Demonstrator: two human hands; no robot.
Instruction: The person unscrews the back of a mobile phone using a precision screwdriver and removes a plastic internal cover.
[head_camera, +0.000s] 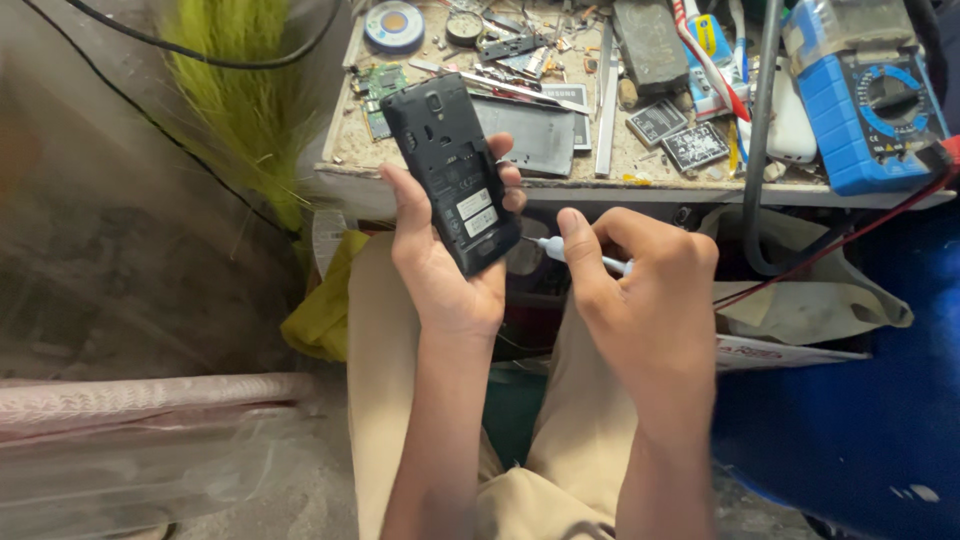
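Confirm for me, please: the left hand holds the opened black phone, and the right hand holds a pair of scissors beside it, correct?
Not quite. The left hand does hold the black phone, but the right hand holds a slim white tool, not scissors, as the head view shows.

Cluttered workbench (640, 185) above dusty floor (280, 490)

Light: soft, even daylight | shadows: faint | blur: left edge smeared, perhaps motion | centre: sharp
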